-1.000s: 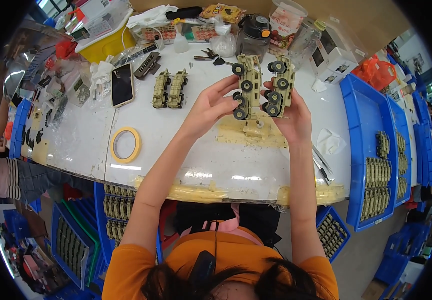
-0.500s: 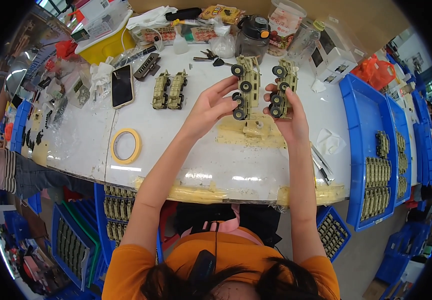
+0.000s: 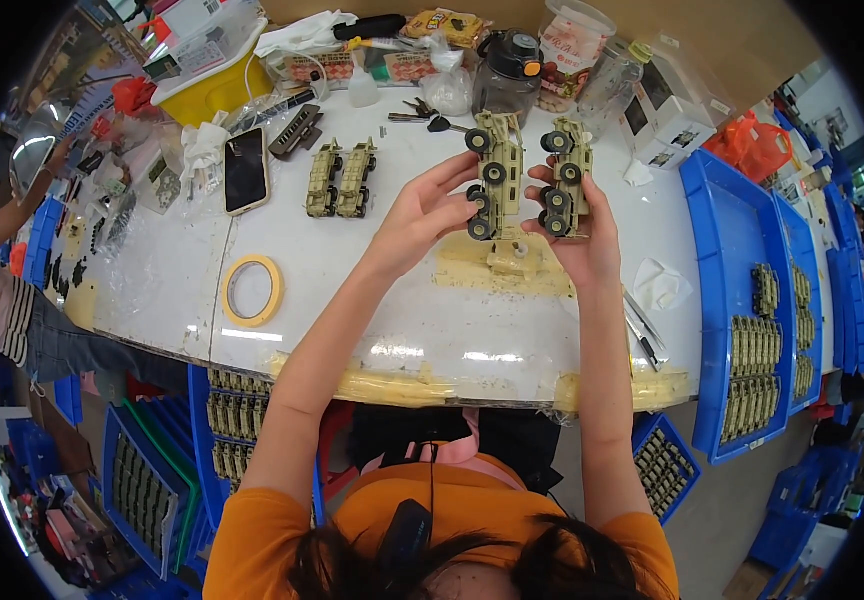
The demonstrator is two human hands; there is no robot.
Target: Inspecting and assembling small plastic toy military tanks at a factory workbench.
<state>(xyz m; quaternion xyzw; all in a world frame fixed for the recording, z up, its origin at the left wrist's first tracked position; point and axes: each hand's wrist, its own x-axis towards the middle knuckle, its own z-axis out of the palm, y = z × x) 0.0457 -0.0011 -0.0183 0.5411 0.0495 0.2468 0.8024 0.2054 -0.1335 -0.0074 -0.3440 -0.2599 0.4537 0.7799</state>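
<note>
— hands raised over white surface [image 3: 352, 300], each clamped on a tan toy truck. left hand [image 3: 422, 215] gripping left truck [image 3: 493, 175] by its lower end, wheels turned toward camera; right hand [image 3: 584, 240] closed on right truck [image 3: 566, 180] the same way. held side by side, close but apart, seemingly for comparing undersides and wheels.

— and below them?

— yellowish tape patch [image 3: 502, 270] stuck to surface, directly under both trucks. two more tan trucks [image 3: 341, 178] parked together further left, beside black phone [image 3: 246, 170]. roll of masking tape [image 3: 252, 290] lying flat near front edge.

— anything crowding the spot?

— clutter along far edge: keys [image 3: 422, 115], dark jug [image 3: 508, 70], clear jars [image 3: 592, 60], yellow box [image 3: 214, 88]. blue trays [image 3: 722, 300] of finished tan parts flanking right side, more trays [image 3: 232, 430] below surface at left. another person's arm [image 3: 7, 215] at far left, well apart.
</note>
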